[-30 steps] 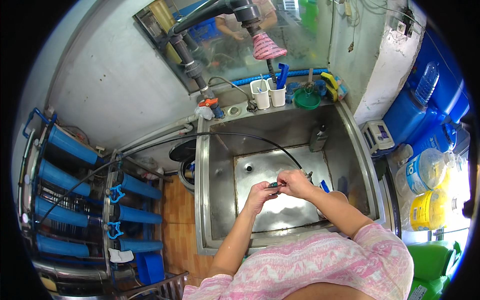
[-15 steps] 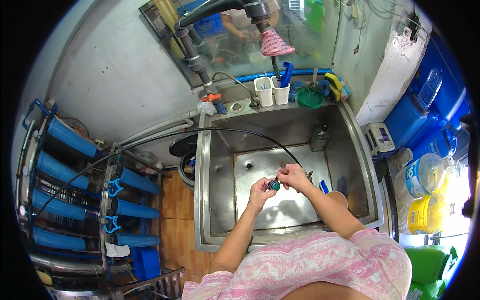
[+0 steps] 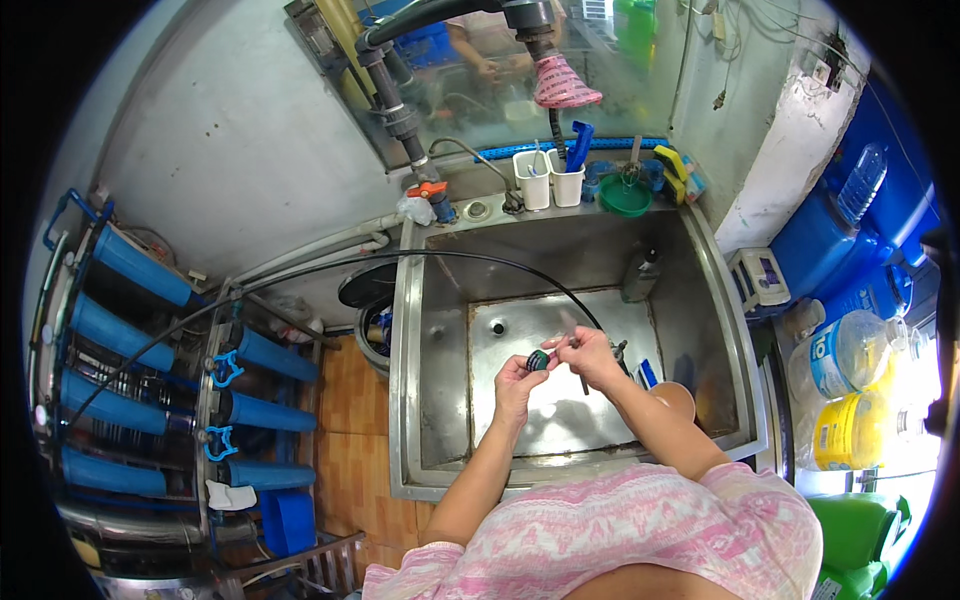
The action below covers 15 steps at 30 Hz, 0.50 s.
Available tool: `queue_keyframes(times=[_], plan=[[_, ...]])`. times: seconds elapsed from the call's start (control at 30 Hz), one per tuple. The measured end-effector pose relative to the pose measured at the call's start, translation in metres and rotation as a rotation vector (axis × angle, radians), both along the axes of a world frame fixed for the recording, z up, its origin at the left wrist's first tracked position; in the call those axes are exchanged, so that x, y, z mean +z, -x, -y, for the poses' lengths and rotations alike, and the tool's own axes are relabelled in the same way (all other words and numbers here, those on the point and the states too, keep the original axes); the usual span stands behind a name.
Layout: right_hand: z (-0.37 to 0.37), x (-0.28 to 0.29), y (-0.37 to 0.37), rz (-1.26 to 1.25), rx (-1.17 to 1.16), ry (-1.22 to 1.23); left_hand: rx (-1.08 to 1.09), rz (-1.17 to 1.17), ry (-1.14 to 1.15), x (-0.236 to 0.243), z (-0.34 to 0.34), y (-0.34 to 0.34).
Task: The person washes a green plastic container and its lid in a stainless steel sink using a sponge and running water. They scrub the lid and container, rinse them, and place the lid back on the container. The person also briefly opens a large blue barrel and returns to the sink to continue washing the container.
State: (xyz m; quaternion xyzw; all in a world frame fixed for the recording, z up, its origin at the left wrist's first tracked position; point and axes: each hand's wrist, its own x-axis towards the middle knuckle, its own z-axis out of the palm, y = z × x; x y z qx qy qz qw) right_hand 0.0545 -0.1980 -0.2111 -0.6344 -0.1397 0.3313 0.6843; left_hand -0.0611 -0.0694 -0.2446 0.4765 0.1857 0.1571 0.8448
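Over the steel sink (image 3: 410, 330), my left hand (image 3: 515, 382) holds a small green and black ringed piece, like a cap (image 3: 537, 361), between thumb and fingers. Close beside it my right hand (image 3: 588, 355) pinches a thin, blurred tool (image 3: 567, 328) that I cannot make out, its end at the green piece. A black hose (image 3: 485, 259) arcs over the sink to a fitting (image 3: 620, 356) partly behind my right hand. A blue-handled item (image 3: 647, 373) and a tan bowl (image 3: 676, 401) lie at the sink's right, partly hidden by my right forearm.
A dark bottle (image 3: 640, 275) stands in the back right corner. Above are white holders (image 3: 530, 185), a green dish (image 3: 625, 205), sponges (image 3: 670, 175) and an orange valve (image 3: 427, 189). Blue filter housings (image 3: 130, 325) line the left. Plastic jugs (image 3: 840, 360) crowd the right. A lidded container (image 3: 365, 290) is behind left.
My hands have moved slightly upward in the picture and the green piece has turned. A thin tool now shows above my right fingers. The view has shifted a little.
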Motion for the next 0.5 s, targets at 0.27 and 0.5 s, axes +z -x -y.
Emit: queue_keyframes(times=[0.27, 0.5], plan=[[0.006, -0.009, -0.006, 0.107, 0.053, 0.033, -0.037, -0.033, -0.004, 0.003, 0.007, -0.001], [0.018, -0.003, -0.006, 0.099, 0.158, 0.072, -0.069, -0.065, -0.029, 0.004, 0.011, -0.005]])
